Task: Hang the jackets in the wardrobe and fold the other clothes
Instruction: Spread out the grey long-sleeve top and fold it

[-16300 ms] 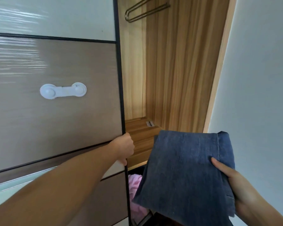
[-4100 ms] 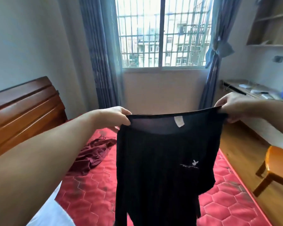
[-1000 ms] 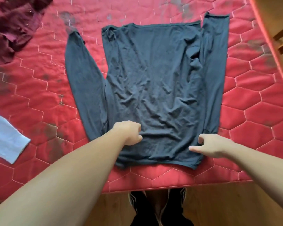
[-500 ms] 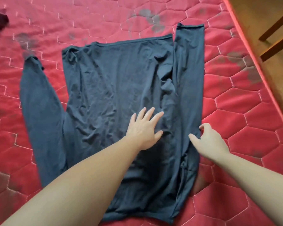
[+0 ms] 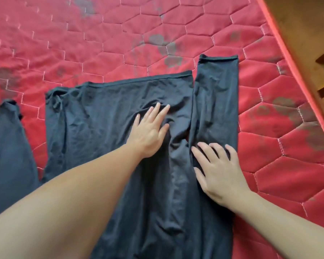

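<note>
The dark grey long-sleeved jersey top lies spread flat on the red quilted mattress. The left hand presses its body with fingers straight and splayed; the right hand rests flat, fingers released, on the right sleeve, grasping nothing. The thin, limp knit looks likely to bunch or slide if either palm drags, leaving creases along the seam. The mattress's hexagonal stitching is ridged and blotched; wooden floor lies beside it
</note>
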Demonstrator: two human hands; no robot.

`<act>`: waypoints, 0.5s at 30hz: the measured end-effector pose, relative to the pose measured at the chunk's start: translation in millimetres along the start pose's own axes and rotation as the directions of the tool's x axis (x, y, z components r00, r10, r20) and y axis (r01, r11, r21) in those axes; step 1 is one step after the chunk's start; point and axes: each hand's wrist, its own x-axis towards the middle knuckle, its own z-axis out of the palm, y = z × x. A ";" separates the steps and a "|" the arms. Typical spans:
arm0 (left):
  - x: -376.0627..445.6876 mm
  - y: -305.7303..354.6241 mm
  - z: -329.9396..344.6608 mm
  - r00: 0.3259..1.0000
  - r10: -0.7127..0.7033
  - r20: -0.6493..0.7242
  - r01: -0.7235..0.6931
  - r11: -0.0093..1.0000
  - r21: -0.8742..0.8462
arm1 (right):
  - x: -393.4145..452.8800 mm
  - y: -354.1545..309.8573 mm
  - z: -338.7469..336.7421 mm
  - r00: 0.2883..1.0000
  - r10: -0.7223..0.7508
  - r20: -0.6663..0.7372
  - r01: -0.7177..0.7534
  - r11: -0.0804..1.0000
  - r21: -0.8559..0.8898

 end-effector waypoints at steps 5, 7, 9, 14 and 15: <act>34.1 -35.4 0.1 0.979 -0.168 -0.119 0.186 0.969 0.162 | 39.7 22.3 -6.1 0.994 -0.077 -0.075 0.075 0.997 -0.024; 36.3 -38.2 3.9 0.966 -0.185 -0.181 0.218 0.958 0.183 | 73.9 17.2 -14.3 0.991 -0.004 -0.136 0.012 0.998 0.059; 35.5 -38.0 5.1 0.965 -0.170 -0.199 0.207 0.961 0.185 | 120.6 7.9 -27.8 0.976 0.112 -0.186 -0.077 0.980 0.184; 33.3 -37.1 3.7 0.967 -0.158 -0.200 0.194 0.965 0.177 | 237.6 -6.7 -49.5 0.916 0.399 -0.038 -0.346 0.836 0.425; 33.0 -36.8 3.5 0.967 -0.162 -0.196 0.196 0.966 0.170 | 251.4 -5.0 -47.1 0.893 0.449 0.033 -0.423 0.811 0.405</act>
